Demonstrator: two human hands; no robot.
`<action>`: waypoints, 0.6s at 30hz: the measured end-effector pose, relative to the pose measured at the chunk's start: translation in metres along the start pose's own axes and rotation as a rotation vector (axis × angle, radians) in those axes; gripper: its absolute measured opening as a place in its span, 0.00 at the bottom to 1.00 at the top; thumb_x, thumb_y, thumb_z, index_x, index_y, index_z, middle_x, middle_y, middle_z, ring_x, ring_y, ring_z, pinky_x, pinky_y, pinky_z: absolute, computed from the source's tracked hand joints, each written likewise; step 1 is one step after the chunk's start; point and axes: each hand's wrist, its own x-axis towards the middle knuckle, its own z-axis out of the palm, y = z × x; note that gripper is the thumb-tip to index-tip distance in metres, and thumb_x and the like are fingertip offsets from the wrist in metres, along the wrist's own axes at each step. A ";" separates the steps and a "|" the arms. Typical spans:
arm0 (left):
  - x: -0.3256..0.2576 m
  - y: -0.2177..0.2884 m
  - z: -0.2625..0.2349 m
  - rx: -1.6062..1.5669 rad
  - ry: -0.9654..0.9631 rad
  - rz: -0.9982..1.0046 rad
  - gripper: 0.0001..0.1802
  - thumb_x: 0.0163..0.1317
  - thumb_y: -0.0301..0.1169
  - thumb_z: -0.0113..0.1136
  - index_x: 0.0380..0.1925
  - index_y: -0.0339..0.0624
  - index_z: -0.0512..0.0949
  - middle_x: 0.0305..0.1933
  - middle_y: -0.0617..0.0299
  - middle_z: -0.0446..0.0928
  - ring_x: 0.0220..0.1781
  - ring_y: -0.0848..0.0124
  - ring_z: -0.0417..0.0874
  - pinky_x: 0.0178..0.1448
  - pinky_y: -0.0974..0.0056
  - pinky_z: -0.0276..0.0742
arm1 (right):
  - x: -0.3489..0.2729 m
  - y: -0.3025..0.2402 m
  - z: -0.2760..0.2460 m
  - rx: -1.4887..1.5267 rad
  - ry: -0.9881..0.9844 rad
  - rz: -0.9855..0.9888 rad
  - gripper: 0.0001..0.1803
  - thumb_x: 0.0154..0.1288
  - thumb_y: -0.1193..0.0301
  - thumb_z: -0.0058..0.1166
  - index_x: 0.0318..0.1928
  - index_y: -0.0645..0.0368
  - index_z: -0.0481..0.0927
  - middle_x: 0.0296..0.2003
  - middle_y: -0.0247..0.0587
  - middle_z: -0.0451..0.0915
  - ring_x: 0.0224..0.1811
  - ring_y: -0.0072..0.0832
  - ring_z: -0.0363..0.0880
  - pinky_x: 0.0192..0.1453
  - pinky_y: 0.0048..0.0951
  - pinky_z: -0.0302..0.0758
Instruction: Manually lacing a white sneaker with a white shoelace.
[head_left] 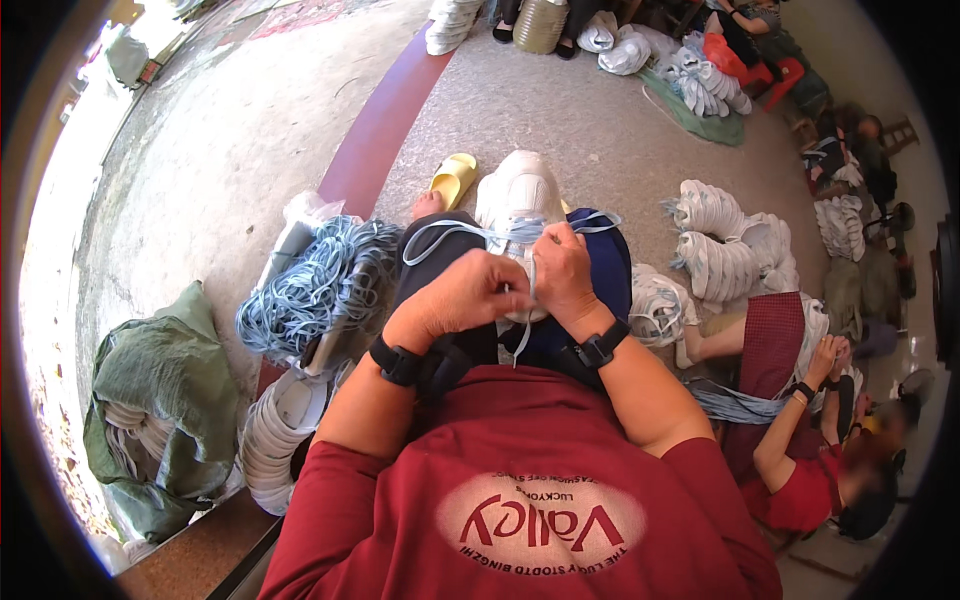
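A white shoe (pixel 520 185) rests on my lap, toe pointing away from me. A pale blue lace (pixel 440 232) runs through it and loops out to the left and right. My left hand (pixel 465 295) pinches the lace just below the shoe's tongue. My right hand (pixel 562 268) grips the lace at the shoe's middle, close against the left hand. Both wrists wear black bands. My red shirt fills the lower part of the view.
A bundle of blue laces (pixel 315 280) lies to my left, above stacked white shoes (pixel 275 430) and a green sack (pixel 160 400). A yellow slipper (pixel 452 178) sits ahead. More white shoes (pixel 725 245) pile to the right, where a person in red (pixel 810 470) sits.
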 end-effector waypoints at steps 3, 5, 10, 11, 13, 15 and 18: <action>0.004 -0.016 -0.004 0.190 0.400 -0.183 0.05 0.54 0.25 0.61 0.30 0.35 0.80 0.24 0.59 0.78 0.25 0.73 0.77 0.33 0.67 0.73 | -0.005 -0.003 -0.004 0.103 0.004 0.164 0.04 0.46 0.80 0.55 0.24 0.59 0.75 0.33 0.42 0.74 0.36 0.40 0.73 0.41 0.37 0.68; 0.011 -0.031 0.002 0.258 0.441 -0.171 0.06 0.54 0.26 0.61 0.30 0.35 0.80 0.25 0.56 0.79 0.26 0.69 0.78 0.33 0.66 0.73 | -0.009 -0.003 -0.002 0.159 0.035 0.213 0.04 0.46 0.80 0.56 0.25 0.58 0.75 0.33 0.42 0.74 0.36 0.40 0.73 0.42 0.36 0.68; 0.025 -0.046 0.017 0.393 0.515 -0.095 0.07 0.49 0.27 0.62 0.29 0.37 0.80 0.26 0.53 0.77 0.29 0.57 0.79 0.35 0.60 0.74 | -0.008 0.000 0.000 0.171 0.030 0.180 0.05 0.45 0.80 0.57 0.25 0.58 0.76 0.32 0.41 0.74 0.36 0.40 0.73 0.41 0.37 0.69; 0.028 -0.047 0.019 0.388 0.526 -0.094 0.06 0.49 0.27 0.62 0.28 0.37 0.80 0.26 0.53 0.76 0.29 0.58 0.79 0.35 0.60 0.73 | -0.008 0.002 -0.001 0.172 0.031 0.182 0.05 0.45 0.80 0.57 0.25 0.58 0.76 0.32 0.41 0.74 0.36 0.40 0.73 0.41 0.37 0.69; 0.032 -0.048 0.019 0.388 0.523 -0.091 0.06 0.49 0.26 0.62 0.27 0.36 0.79 0.25 0.53 0.76 0.29 0.59 0.78 0.35 0.61 0.73 | -0.008 0.004 -0.003 0.209 0.000 0.184 0.06 0.46 0.80 0.57 0.27 0.59 0.77 0.33 0.42 0.74 0.36 0.40 0.73 0.42 0.36 0.69; 0.032 -0.050 0.018 0.388 0.522 -0.087 0.06 0.48 0.26 0.62 0.25 0.35 0.79 0.25 0.52 0.76 0.28 0.60 0.78 0.34 0.63 0.73 | -0.010 0.004 -0.010 0.250 -0.012 0.164 0.09 0.45 0.80 0.58 0.30 0.58 0.78 0.36 0.44 0.74 0.37 0.40 0.73 0.44 0.36 0.69; 0.023 -0.056 0.010 0.254 0.488 -0.071 0.04 0.51 0.24 0.61 0.25 0.34 0.77 0.23 0.59 0.75 0.26 0.67 0.77 0.34 0.65 0.72 | -0.013 -0.005 -0.033 0.282 -0.105 0.134 0.15 0.43 0.79 0.60 0.36 0.56 0.79 0.42 0.47 0.72 0.40 0.42 0.72 0.46 0.35 0.70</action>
